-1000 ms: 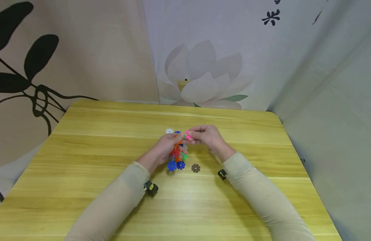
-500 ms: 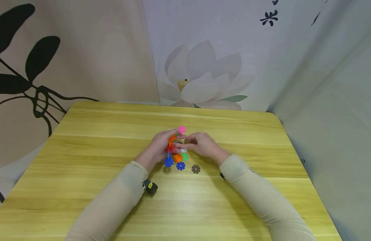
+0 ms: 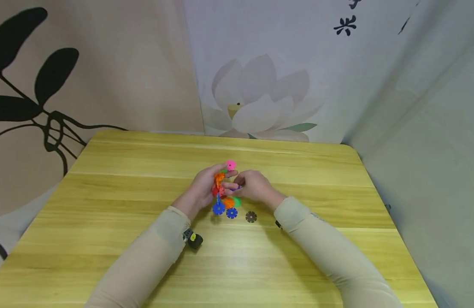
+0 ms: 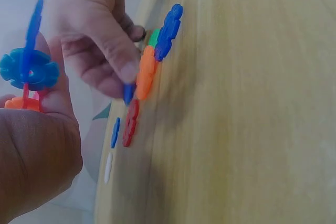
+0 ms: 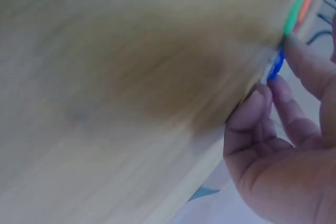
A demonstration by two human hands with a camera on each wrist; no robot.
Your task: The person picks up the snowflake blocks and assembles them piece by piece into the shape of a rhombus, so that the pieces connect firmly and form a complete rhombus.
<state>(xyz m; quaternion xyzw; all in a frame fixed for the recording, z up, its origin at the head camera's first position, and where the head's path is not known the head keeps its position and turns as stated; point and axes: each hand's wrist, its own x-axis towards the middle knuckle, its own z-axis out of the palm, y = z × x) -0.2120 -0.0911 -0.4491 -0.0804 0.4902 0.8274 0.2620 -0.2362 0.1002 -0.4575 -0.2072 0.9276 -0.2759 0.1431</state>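
My left hand (image 3: pixel 200 187) holds a chain of interlocking plastic snowflake discs (image 3: pixel 219 179). A pink disc (image 3: pixel 231 165) tops the chain, with green, orange and red discs below it and a blue disc (image 3: pixel 219 208) at the lower end. In the left wrist view, two blue discs (image 4: pixel 44 74) of this chain stand crossed beside the palm. Close over the table, my right hand (image 3: pixel 255 185) pinches a loose blue disc (image 4: pixel 128 94) between thumb and fingertips. The fingers partly cover that disc.
Loose discs lie on the wooden table (image 3: pixel 144 256): blue (image 3: pixel 231 213), orange (image 3: pixel 228 203), green (image 3: pixel 237 202) and brown (image 3: pixel 251 217). Beyond them, the left wrist view shows a red disc (image 4: pixel 131 123), another blue disc (image 4: pixel 115 132) and a white disc (image 4: pixel 108 168). A printed curtain hangs behind.
The right hand has let go of the pink disc, moved down towards the loose discs and taken hold of a blue one. The left hand has shifted slightly left with the chain.
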